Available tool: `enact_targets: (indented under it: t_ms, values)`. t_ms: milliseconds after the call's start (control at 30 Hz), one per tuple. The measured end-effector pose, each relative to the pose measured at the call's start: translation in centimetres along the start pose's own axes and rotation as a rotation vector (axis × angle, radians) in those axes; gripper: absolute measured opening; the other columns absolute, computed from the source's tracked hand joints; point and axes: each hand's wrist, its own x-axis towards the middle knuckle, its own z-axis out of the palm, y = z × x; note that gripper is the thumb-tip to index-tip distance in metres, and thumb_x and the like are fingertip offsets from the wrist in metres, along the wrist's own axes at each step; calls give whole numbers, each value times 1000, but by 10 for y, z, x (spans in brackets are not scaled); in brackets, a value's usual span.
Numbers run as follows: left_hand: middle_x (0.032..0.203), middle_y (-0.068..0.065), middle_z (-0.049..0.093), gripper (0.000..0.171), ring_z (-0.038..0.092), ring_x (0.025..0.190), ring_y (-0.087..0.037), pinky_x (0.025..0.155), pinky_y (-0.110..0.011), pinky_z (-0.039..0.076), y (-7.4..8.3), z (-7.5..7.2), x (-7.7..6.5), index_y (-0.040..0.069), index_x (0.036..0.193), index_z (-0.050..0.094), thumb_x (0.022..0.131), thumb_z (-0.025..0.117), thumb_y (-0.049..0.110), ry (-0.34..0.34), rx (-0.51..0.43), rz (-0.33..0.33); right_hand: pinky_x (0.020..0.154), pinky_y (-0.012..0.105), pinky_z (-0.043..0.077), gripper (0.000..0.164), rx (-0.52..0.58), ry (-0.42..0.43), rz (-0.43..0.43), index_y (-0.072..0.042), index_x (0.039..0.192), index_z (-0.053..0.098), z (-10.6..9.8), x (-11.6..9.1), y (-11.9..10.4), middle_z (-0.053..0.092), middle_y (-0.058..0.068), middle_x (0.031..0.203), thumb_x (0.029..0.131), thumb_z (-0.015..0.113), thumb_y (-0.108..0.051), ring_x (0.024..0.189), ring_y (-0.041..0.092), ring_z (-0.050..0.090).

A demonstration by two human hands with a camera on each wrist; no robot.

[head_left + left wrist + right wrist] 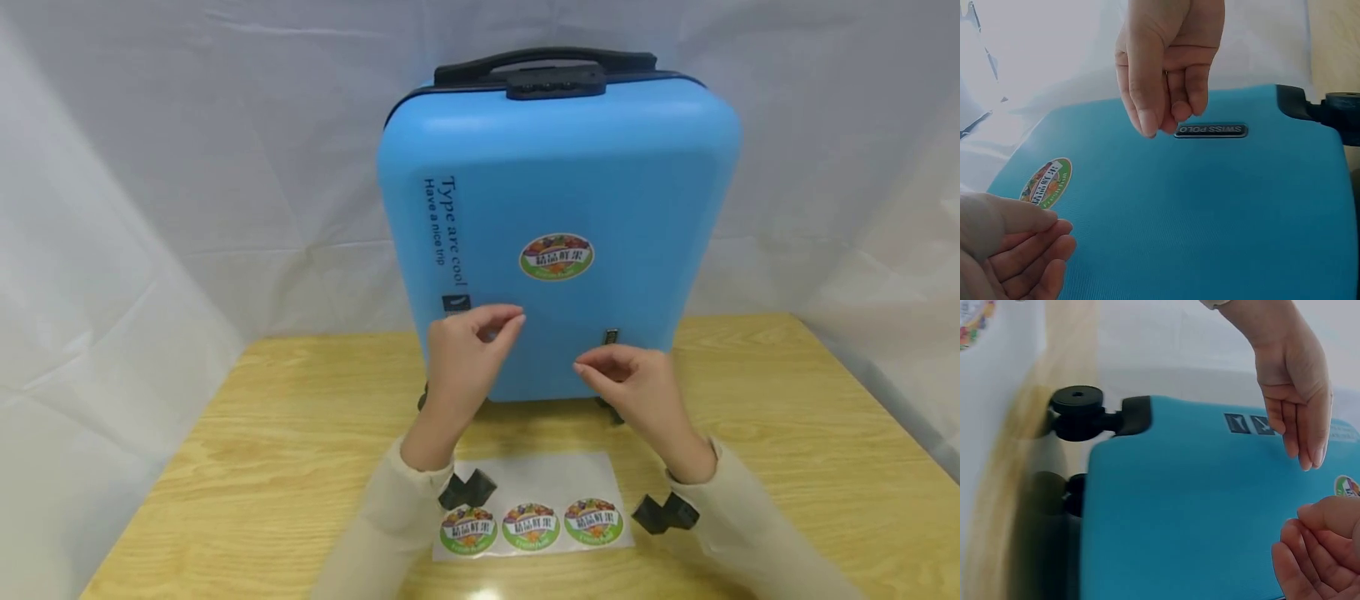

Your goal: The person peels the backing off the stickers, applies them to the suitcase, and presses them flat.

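A blue suitcase (637, 208) stands upright with an oval fruit sticker (557, 257) on its front. Before its lower left part is my left hand (468, 358), fingers bent toward the thumb and nothing visible between them. My right hand (637, 387) hovers at the lower right, near a small SWISS POLO badge (1211, 130), its thumb and fingertips close together and likewise bare. Below the hands lies a white sticker sheet (540, 475) bearing three oval stickers (531, 527) along its near edge.
Under everything is a wood-grain table (300, 433), with white sheeting (225, 167) hanging behind and beside it. The suitcase has a black top handle (545, 57) and black wheels (1077, 406). A black wrist mount (666, 512) sits at each sleeve cuff.
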Motion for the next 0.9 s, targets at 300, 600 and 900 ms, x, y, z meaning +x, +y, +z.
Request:
enact_targets:
  t_ms: [300,600,900]
  values:
    - [82,-4,73,11,62,61,-8,56,-21,50,-9,-5,-11,6,90,76,84,72,15,-60,1,-8,58,23,53,7,-8,-130,70,-8,89,74,1,-22,10,71,1,81,84,71,-11,65,4,63]
    - [82,-2,73,9,62,63,-6,57,-20,50,-11,-12,-20,8,89,76,83,72,14,-153,-26,-30,60,23,53,6,-17,-175,59,-8,86,73,-3,-39,24,71,0,80,81,72,-5,67,2,62]
    - [82,0,73,11,62,62,-3,57,-20,51,-22,-17,-39,7,92,75,85,71,14,-292,-52,-100,59,22,53,8,-10,-208,72,-6,86,73,-6,-56,28,71,3,80,79,73,-2,67,2,64]
